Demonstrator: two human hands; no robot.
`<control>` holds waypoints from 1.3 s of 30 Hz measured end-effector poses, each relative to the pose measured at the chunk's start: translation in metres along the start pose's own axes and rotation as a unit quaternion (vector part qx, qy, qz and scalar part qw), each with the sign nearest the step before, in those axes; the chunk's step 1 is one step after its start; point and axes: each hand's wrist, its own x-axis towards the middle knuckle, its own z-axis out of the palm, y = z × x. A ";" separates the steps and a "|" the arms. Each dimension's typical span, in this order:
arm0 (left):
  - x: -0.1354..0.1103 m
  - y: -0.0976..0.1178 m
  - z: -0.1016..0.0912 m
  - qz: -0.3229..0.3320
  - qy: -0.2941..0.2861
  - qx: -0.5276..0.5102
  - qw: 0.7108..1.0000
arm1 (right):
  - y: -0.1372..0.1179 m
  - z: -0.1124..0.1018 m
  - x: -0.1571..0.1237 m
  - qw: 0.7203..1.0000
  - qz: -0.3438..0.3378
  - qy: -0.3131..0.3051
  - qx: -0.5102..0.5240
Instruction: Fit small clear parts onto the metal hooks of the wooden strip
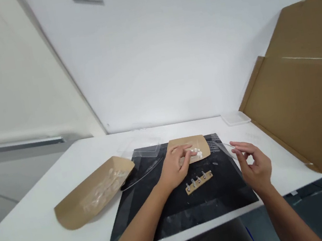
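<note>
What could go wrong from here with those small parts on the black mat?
The left hand picks at tiny white pieces in a shallow paper tray; they could scatter. The pegged strip lies loose between both hands, so the right hand or a wrist might knock it askew.

left hand [174, 167] bare, slim fingers, right hand [255, 164] bare, short nails as far as can be told, both wrists bare, both forearms bare and lean up to the frame edge, any sleeve out of view
</note>
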 end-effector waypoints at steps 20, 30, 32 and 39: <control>-0.001 0.019 0.001 -0.238 -0.008 -0.407 0.882 | -0.004 0.059 0.028 0.870 -0.417 -0.248 0.086; 0.001 0.016 -0.004 -0.238 0.024 -0.363 0.901 | 0.022 0.068 0.017 0.975 0.036 -0.124 0.181; 0.000 0.016 -0.003 -0.244 0.023 -0.375 0.894 | 0.021 0.069 0.017 0.957 0.086 -0.169 0.219; -0.002 0.013 -0.002 -0.233 0.053 -0.291 0.927 | 0.007 0.082 0.000 0.837 0.249 -0.253 0.417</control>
